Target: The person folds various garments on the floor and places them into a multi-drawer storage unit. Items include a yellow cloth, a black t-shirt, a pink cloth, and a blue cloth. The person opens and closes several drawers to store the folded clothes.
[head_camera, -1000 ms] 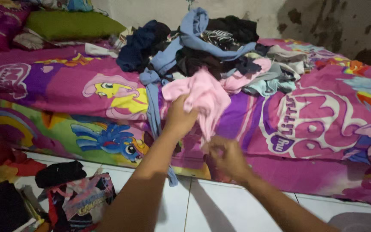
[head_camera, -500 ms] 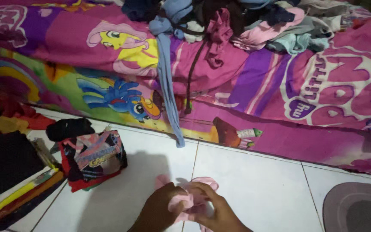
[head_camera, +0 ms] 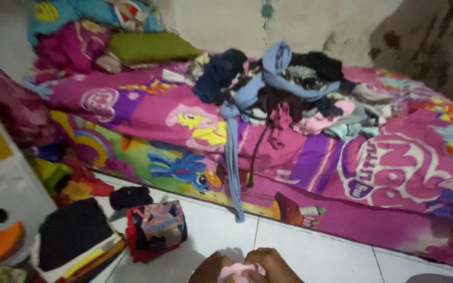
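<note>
White tile floor (head_camera: 310, 251) beside bed (head_camera: 394, 173) heaped with clothes (head_camera: 289, 89). Left hand (head_camera: 213, 270) and right hand (head_camera: 271, 264) together, both clamped on pink cloth (head_camera: 239, 272).

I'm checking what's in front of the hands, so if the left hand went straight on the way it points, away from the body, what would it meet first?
Probably bare white floor tile, then the mattress edge. The left hand holds a pink garment together with the right hand. Depth is unclear.
</note>
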